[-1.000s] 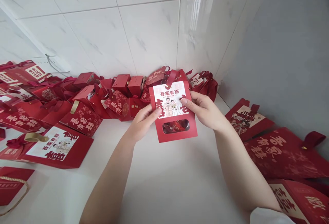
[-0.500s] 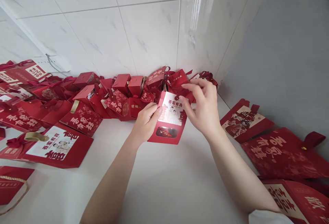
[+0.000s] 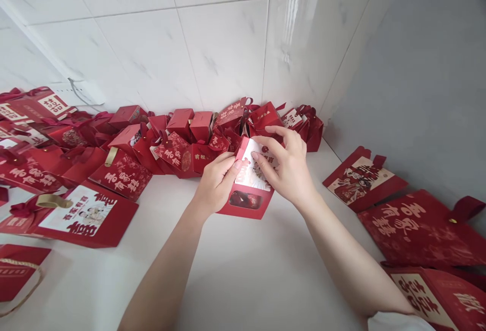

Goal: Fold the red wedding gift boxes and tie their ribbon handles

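A small red gift box (image 3: pixel 252 189) with a white printed panel and an oval window is tilted in front of me above the white table. My left hand (image 3: pixel 215 181) is closed round its left side, the thumb pressed near the upper left edge. At the top of the box, my right hand (image 3: pixel 286 161) has its thumb on the printed panel and curled fingers at the upper edge, covering part of the print. Dark red contents show through the window. Right behind the box stand several more red gift boxes (image 3: pixel 180 121).
Red boxes crowd the left side, among them a larger one with a white panel (image 3: pixel 91 214). A box with a rope handle (image 3: pixel 21 273) lies at the lower left. Flat red boxes (image 3: pixel 417 230) line the right edge. A tiled wall (image 3: pixel 224 52) rises behind.
My right hand has moved left and slightly down, from beside the top right of the box onto its upper front. The box has tilted a little; my left hand keeps its hold.
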A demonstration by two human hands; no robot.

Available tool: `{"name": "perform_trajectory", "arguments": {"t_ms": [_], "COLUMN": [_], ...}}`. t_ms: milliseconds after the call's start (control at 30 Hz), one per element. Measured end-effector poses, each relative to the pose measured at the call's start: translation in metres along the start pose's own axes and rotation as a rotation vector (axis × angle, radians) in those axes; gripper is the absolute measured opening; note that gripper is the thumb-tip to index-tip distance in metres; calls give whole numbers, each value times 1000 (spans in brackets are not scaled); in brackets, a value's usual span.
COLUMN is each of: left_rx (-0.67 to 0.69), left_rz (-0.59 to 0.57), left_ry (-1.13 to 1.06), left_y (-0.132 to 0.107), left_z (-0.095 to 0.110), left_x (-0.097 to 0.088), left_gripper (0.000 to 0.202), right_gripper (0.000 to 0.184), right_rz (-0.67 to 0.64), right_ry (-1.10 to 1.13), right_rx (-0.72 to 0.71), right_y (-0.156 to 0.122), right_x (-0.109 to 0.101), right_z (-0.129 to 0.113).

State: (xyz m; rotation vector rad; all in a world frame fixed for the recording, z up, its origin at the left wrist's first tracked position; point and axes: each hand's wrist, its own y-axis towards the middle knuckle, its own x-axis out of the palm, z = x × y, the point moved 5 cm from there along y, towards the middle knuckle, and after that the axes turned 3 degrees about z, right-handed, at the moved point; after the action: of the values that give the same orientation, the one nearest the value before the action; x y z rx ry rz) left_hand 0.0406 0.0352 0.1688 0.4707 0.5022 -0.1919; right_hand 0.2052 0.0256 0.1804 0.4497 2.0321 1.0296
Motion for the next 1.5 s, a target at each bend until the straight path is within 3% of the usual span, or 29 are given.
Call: {"name": "perform_trajectory", "arguments": {"t_ms": [133, 300, 367, 433, 533, 867, 933, 1133, 1367, 1500], "left_rx": [17, -34, -109, -160, -188, -196, -175, -105, -81, -84], "left_rz": [34, 150, 164, 169, 184, 202, 182, 12, -133, -143], "left_ry": [4, -190, -369, -499, -604, -648, -578, -291, -217, -225], "left_y": [2, 5, 6, 6, 7, 9, 9, 5, 3, 3], "left_z": [1, -10, -17, -20, -21, -23, -23, -18, -12, -12], "left_x": [-4, -12, -12, -11, -11, -13, -14, -13, -8, -8], "left_gripper": [37, 34, 31, 30, 32, 31, 29, 30, 34, 34], "right_gripper": [35, 70, 66, 56, 48, 54, 55, 39, 36, 36], "right_rz": [-34, -6, -69, -211, -371, -514, -482, -180, -169, -161], "right_ry": [40, 291, 487, 714, 953, 1067, 1057, 924, 857, 839], "right_rx": [13, 192, 325, 438, 522, 509, 507, 499, 528, 520], "right_y": [1, 2, 0, -3, -7, -10, -8, 4, 5, 4], "right_x": [0, -2, 3, 12, 22, 24, 24, 7, 2, 4], "right_z": [-1, 12, 17, 17, 9, 3, 7, 28, 35, 36]}}
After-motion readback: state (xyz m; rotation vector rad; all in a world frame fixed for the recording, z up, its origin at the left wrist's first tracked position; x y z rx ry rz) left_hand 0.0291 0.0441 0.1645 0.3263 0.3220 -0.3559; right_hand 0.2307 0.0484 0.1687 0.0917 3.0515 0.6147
